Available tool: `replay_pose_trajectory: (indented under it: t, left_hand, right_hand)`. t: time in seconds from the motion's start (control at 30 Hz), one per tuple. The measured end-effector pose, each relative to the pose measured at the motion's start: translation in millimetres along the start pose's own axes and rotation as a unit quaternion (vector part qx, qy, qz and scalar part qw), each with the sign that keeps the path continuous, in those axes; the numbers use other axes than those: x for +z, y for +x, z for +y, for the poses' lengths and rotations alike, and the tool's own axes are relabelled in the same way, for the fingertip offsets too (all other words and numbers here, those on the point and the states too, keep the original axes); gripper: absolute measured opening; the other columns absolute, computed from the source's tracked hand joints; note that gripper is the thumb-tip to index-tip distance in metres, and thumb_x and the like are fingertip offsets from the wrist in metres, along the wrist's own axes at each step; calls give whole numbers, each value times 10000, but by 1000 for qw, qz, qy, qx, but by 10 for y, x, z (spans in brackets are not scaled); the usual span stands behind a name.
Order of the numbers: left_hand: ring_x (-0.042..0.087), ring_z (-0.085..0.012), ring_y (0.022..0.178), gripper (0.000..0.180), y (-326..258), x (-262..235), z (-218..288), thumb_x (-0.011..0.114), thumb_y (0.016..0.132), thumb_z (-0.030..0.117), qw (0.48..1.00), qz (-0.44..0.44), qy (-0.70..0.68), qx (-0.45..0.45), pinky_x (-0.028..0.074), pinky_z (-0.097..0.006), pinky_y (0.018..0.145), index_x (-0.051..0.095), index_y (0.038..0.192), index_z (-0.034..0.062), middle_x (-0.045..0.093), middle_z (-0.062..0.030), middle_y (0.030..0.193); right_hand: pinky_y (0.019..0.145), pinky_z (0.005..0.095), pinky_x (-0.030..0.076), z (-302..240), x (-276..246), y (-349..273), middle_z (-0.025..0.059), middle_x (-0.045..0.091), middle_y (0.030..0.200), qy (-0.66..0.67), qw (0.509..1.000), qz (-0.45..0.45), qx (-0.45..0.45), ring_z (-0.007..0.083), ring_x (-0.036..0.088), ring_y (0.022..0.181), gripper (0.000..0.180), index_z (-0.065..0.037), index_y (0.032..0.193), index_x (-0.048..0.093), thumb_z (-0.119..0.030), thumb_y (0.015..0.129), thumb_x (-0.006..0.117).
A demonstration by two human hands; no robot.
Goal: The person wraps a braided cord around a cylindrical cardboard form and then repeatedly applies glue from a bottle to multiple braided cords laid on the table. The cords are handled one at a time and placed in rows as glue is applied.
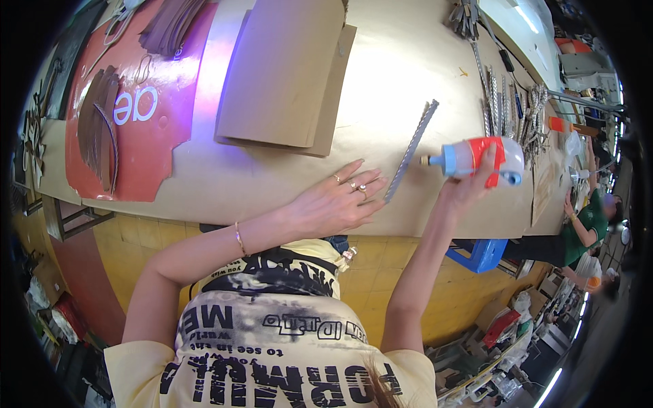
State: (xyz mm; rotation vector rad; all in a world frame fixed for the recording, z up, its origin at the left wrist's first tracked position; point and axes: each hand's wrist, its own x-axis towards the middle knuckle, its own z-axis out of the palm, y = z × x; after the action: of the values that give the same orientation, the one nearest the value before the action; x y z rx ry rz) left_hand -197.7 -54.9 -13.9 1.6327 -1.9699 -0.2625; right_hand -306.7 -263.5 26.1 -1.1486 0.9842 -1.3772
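My right hand is wrapped round a clear squeeze bottle with a light blue cap, a small nozzle and red tape about its middle. The bottle is held on its side above the table, nozzle pointing left. Beneath and left of the nozzle lies a narrow grey braided strip, slanting away from me. My left hand rests palm down at the table's near edge, fingers stretched out, rings on them. Its fingertips are at the strip's near end; whether they press on it I cannot tell.
Folded brown cardboard lies beyond my left hand. At left, brown strips sit on a red sheet. More braided strips are bunched at right. A blue plastic stool stands below the edge; a person in green is farther right.
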Motion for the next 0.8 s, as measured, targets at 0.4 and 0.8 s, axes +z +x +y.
replay_pose_trajectory:
  t: [0.4, 0.8]
  left_hand:
    - [436, -261, 1323, 370, -11, -1, -2, 643, 883, 323, 1000, 7, -10, -2, 307, -497, 1133, 620, 1179, 103, 526, -116, 1349]
    - [432, -255, 1329, 372, -16, 9, 6, 631, 891, 339, 1000, 1, -7, -3, 295, -499, 1139, 626, 1182, 107, 517, -110, 1365]
  right_hand:
    - [583, 298, 585, 141, 498, 477, 91, 651, 927, -48, 998, -1, -32, 157, 656, 726, 379, 42, 1044, 613, -223, 824, 773]
    - [703, 298, 553, 69, 537, 458, 82, 692, 902, -178, 962, -84, -190, 141, 653, 760, 334, 46, 949, 679, -210, 792, 825]
